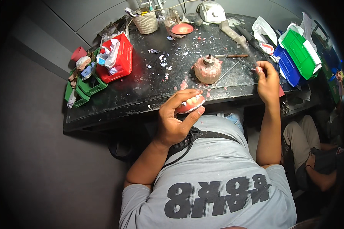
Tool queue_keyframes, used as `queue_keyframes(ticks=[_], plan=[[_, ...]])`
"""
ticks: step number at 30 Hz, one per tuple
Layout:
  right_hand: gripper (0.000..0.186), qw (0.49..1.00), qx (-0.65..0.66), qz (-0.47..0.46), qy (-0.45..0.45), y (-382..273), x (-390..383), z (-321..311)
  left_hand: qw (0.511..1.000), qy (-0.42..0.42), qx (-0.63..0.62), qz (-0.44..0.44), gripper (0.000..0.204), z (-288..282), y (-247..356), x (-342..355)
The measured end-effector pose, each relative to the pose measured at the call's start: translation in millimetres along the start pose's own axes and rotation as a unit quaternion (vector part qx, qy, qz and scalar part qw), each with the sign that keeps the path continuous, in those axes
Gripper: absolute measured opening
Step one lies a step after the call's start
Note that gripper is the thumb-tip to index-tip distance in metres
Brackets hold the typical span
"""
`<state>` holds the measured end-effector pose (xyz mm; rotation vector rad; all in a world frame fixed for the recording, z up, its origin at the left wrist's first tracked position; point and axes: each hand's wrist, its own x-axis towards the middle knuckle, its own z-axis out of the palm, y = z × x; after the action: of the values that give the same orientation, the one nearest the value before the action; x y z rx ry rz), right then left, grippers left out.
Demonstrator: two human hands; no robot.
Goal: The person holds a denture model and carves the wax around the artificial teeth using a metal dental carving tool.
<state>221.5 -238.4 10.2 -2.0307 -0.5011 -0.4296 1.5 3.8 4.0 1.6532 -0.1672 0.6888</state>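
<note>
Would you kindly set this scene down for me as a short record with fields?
Left hand: holds a pink dental model with teeth
Right hand: holds a thin, blurred tool
Work surface: black bench, scattered with scraps
Mid-bench: rounded, crusted pot with metal neck; brown-handled knife
Left end: red bin, dark green bin
Right end: blue bin, bright green bin
Nearby: another person, partly visible

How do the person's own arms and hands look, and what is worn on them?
The left hand and right hand are without gloves, and no watch or bracelet shows. Both forearms are uncovered. The short sleeves are plain light grey and end near the elbows.
</note>
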Motion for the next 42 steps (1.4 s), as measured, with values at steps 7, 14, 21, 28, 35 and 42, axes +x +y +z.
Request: queue_keyframes(ticks=[7, 14, 21, 28, 35, 42], plan=[[0.015, 0.869, 0.468, 0.030, -0.161, -54.0, -37.7, -14.9, 0.997, -0.022, 0.064, 0.025, 0.033, 1.0, 7.6, 1.3], [0.016, 0.844, 0.487, 0.044, -0.219, -101.0, -82.2, 5.0, 0.989, -0.003, 0.142, 0.036, 0.034, 5.2, 15.1, 1.1], [0.018, 0.895, 0.396, -0.089, -0.185, -113.1, -101.1, 12.9, 0.960, 0.000, 0.269, 0.075, 0.033, 4.5, 20.8, 0.8], [0.025, 0.917, 0.208, -0.315, -0.126, -115.4, -93.6, 16.4, 0.978, 0.016, 0.197, 0.065, 0.042, 9.8, 15.7, 0.0], [0.031, 0.910, 0.209, -0.331, -0.134, -116.4, -97.9, 17.9, 0.982, 0.017, 0.182, 0.038, 0.041, 11.0, 15.3, -4.0], [0.027, 0.910, 0.190, -0.345, -0.132, -117.0, -97.7, 19.1, 0.983, -0.002, 0.182, 0.020, 0.041, 7.7, 13.3, -6.8]])
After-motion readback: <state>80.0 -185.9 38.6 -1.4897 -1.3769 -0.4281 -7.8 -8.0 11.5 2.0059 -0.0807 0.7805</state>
